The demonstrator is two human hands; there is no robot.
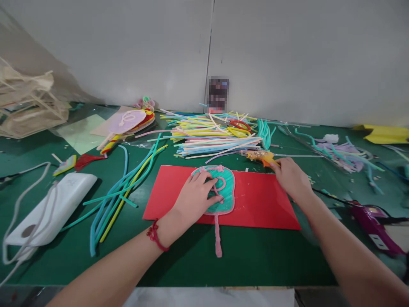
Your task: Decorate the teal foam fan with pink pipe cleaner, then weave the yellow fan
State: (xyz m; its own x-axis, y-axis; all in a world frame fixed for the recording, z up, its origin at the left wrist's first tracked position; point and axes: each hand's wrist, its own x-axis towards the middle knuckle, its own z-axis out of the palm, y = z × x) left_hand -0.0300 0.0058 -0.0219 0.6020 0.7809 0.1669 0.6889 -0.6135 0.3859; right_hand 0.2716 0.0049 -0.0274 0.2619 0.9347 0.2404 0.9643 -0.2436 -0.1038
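A fan-shaped craft piece (pixel 227 204) has a teal face, pink edging and a pink handle pointing toward me. It lies on a red card (pixel 262 200), its handle reaching past the card's near edge. My left hand (pixel 196 192) rests on the fan's left half, thumb and fingers apart, beside a curled pink strip (pixel 220 183) on the teal face. My palm hides part of the fan. Beyond the card's far right edge, my right hand (pixel 292 175) is wrapped around an orange-yellow glue gun (pixel 260 157), its nozzle pointing left.
Pastel pipe cleaners (pixel 217 143) are heaped behind the card, with red-handled scissors (pixel 239 125) on top. At left lie loose blue and yellow stems (pixel 128 187), a white power bank (pixel 54 209) and a purple fan (pixel 128 121). A purple power strip (pixel 373 226) sits right.
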